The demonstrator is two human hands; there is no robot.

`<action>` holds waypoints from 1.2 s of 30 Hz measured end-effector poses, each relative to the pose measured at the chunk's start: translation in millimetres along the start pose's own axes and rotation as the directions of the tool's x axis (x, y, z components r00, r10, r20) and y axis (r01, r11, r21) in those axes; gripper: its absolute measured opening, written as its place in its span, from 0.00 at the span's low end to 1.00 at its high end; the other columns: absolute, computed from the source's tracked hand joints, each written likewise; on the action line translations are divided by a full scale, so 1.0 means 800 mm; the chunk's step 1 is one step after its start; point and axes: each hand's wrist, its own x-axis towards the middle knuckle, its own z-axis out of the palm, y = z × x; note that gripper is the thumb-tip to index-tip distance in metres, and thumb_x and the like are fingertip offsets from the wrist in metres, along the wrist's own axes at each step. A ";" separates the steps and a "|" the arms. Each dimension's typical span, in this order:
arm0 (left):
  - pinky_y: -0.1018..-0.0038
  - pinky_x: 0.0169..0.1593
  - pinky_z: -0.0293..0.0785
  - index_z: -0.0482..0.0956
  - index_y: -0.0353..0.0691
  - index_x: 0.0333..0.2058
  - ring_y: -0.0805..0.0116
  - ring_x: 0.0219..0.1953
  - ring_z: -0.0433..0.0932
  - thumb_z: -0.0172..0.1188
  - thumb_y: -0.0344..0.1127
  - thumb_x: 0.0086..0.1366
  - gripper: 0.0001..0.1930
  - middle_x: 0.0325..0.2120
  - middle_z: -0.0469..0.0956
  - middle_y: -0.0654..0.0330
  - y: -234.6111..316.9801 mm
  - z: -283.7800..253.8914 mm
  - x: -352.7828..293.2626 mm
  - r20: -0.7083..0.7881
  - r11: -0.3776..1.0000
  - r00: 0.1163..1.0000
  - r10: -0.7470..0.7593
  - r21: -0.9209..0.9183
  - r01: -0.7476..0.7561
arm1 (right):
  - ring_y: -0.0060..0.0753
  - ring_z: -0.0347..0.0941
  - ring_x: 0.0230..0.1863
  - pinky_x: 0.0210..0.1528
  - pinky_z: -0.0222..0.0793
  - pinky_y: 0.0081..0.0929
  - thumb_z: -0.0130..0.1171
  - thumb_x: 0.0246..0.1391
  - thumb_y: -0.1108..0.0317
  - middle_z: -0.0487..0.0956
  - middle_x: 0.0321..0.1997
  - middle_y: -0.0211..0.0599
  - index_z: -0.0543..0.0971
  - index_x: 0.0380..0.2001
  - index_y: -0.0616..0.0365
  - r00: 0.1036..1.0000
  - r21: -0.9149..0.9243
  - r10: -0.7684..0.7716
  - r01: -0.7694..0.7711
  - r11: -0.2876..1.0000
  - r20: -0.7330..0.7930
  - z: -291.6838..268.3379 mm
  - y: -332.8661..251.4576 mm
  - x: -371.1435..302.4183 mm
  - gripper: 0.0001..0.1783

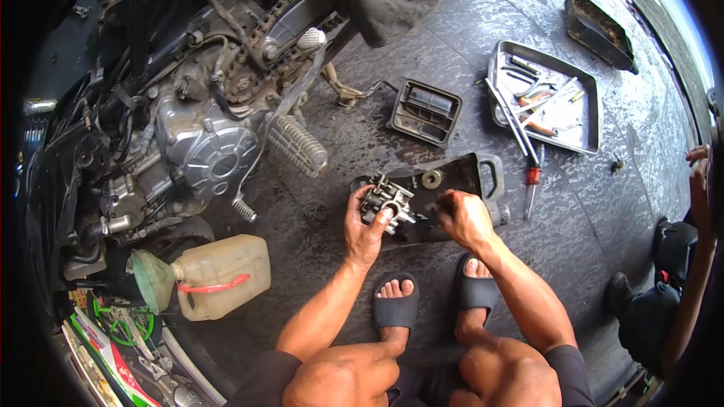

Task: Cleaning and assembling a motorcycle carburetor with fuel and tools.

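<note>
A silver carburetor [394,197] rests in the grip of my left hand [363,235], with my thumb across its front. It is held over a dark, oily container [469,172] with a grey handle, lying on the floor in front of my feet. My right hand [470,222] is just to the right of the carburetor, above the same container. Its fingers are curled together, and whatever they may pinch is hidden. A small round ring-shaped part [431,179] lies in the container between my hands, and small bits are scattered near it.
At left stands a motorcycle engine [215,154] with chain and footpeg. A plastic jug [237,267] with a green funnel [151,280] lies below it. Beyond my hands are a black rectangular box [426,114], a metal tool tray [595,124] and a red-handled screwdriver [534,175]. Another person's arm [690,286] shows at right.
</note>
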 end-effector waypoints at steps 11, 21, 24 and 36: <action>0.58 0.58 0.68 0.71 0.36 0.54 0.50 0.53 0.71 0.72 0.32 0.48 0.32 0.50 0.69 0.49 0.027 0.024 -0.014 0.184 0.656 0.902 0.391 0.633 -0.413 | 0.50 0.84 0.37 0.41 0.79 0.39 0.65 0.54 0.62 0.84 0.32 0.52 0.82 0.39 0.65 0.981 0.676 0.155 -0.035 0.736 -0.118 -0.022 -0.032 -0.009 0.16; 0.70 0.55 0.71 0.70 0.33 0.56 0.69 0.46 0.75 0.66 0.39 0.59 0.29 0.46 0.76 0.58 0.008 0.013 -0.011 -0.025 1.000 0.999 -0.023 0.005 0.023 | 0.62 0.81 0.35 0.40 0.77 0.51 0.64 0.50 0.62 0.81 0.30 0.61 0.82 0.34 0.65 0.990 0.128 0.133 -0.138 0.982 0.049 0.012 0.034 0.003 0.15; 0.70 0.55 0.72 0.70 0.33 0.57 0.69 0.46 0.76 0.64 0.40 0.60 0.29 0.46 0.77 0.59 0.010 0.014 -0.008 -0.015 0.976 0.997 -0.078 -0.206 0.073 | 0.64 0.80 0.39 0.43 0.77 0.49 0.67 0.49 0.62 0.81 0.31 0.63 0.82 0.39 0.67 0.991 0.147 0.134 -0.135 0.980 0.017 0.005 0.030 0.003 0.19; 0.70 0.55 0.72 0.69 0.33 0.56 0.68 0.47 0.76 0.63 0.39 0.58 0.29 0.46 0.77 0.58 0.026 -0.002 -0.010 0.039 0.964 0.990 -0.133 -0.225 0.138 | 0.37 0.84 0.34 0.41 0.76 0.34 0.61 0.55 0.58 0.86 0.32 0.49 0.84 0.37 0.69 0.816 0.278 0.419 -0.327 0.903 -0.399 -0.157 0.172 0.109 0.20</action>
